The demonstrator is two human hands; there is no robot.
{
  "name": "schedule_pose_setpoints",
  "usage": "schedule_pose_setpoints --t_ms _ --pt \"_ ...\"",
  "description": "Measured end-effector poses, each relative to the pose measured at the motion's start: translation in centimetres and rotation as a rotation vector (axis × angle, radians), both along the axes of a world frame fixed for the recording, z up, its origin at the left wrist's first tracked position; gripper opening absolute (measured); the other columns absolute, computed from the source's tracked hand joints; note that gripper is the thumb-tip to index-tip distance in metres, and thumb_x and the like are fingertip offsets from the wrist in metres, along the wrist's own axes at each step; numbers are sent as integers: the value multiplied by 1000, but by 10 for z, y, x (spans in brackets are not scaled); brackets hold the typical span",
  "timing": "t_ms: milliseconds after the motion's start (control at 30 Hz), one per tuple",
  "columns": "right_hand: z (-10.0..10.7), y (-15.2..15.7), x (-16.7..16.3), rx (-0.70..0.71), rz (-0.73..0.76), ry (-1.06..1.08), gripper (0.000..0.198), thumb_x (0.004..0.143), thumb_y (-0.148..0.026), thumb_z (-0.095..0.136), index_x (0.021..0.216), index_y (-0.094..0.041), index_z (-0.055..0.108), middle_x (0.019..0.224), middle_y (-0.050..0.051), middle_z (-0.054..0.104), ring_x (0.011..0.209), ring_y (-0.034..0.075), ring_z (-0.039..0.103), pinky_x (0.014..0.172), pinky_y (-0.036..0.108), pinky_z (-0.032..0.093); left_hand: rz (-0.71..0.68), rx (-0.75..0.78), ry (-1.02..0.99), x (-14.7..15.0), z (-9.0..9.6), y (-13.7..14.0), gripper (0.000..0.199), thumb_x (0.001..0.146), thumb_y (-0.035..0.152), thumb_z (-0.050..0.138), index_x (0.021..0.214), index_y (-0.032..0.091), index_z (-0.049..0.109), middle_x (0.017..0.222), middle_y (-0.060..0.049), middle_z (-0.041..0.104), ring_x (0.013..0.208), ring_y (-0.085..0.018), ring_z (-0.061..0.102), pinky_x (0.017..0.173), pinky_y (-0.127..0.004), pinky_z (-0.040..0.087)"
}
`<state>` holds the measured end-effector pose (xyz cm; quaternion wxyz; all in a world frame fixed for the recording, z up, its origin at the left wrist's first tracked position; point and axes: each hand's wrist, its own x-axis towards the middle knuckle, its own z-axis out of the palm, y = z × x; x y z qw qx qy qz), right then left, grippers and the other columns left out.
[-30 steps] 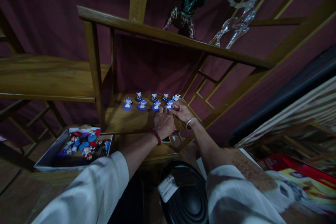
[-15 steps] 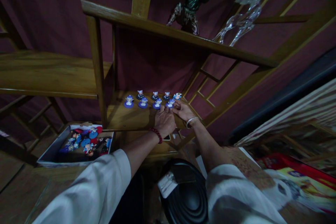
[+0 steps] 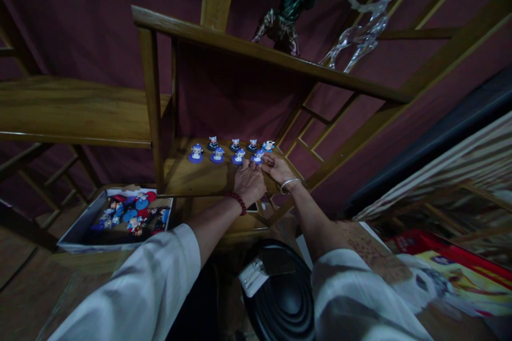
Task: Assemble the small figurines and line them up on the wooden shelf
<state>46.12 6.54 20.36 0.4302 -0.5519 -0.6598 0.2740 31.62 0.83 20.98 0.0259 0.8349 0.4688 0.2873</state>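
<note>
On a wooden shelf [image 3: 188, 181] stand small toy figurines in two rows. The front row has purple round bases, and its rightmost purple figurine [image 3: 258, 156] is between my two hands. My left hand [image 3: 250, 181] reaches it from the front, its fingertips at the base. From the right, my right hand [image 3: 277, 168] has its thumb and fingers closed in against the same figurine. A blue-and-white figurine [image 3: 268, 146] stands just behind, at the right end of the back row. Left of it are black-based figurines [image 3: 236, 144]. My fingers partly hide the purple base.
An open box [image 3: 76, 229] of jumbled figurines sits lower left. Above, the upper shelf board [image 3: 260, 52] carries a green-robed statue [image 3: 286, 10] and a clear deer ornament [image 3: 360, 37]. A black round stool [image 3: 288, 298] with a white item on it stands below me.
The view has shifted slightly. Both hands stay at the rightmost purple figurine, and the figurines keep their arrangement.
</note>
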Motion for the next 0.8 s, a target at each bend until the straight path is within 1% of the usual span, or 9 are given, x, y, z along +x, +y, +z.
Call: schedule_pose_setpoints --t_ms 100,300,400,500,600,667,800 --pt "0 -1 1 -40 -28 42 43 59 -16 66 101 -18 54 99 5 64 103 18 56 98 39 37 5 -8 -17 0 -1 0 26 75 21 43 94 9 57 97 -12 57 92 -22 44 83 -34 35" --pt "-5 -3 3 -37 -46 94 40 61 -15 64 99 -17 53 100 5 63 99 16 57 97 40 39 -18 -31 -64 -5 2 -5 24 76 17 43 94 11 57 97 -11 58 94 -21 44 86 -33 35" --pt "-8 -5 2 -13 -102 93 36 63 -15 62 98 -17 53 97 5 64 97 15 59 96 39 40 -26 -18 -105 -8 3 -8 24 76 14 41 94 12 57 95 -9 60 93 -20 45 86 -32 36" --pt "-9 -12 1 3 -191 99 32 65 -16 59 96 -15 54 95 6 64 94 15 60 92 35 43 -41 0 -133 -11 3 -11 23 77 11 40 91 13 58 92 -8 61 92 -19 47 85 -30 39" --pt "-7 -22 -1 28 -284 68 27 67 -20 57 94 -15 55 93 7 66 89 17 62 86 34 47 -75 30 -155 -13 1 -17 25 77 11 39 93 14 59 92 -7 62 93 -18 48 86 -29 40" --pt "-6 -32 -2 69 -331 29 25 69 -25 56 92 -16 57 88 7 67 84 18 63 82 34 48 -97 35 -163 -15 -1 -21 26 78 11 38 94 14 59 92 -6 62 92 -17 49 87 -29 40" --pt "-6 -53 -13 152 -355 -6 29 73 -36 53 93 -16 58 79 6 67 75 19 64 73 33 51 -162 41 -170 -20 -4 -32 26 78 13 39 95 16 59 93 -5 61 92 -16 50 88 -28 40"
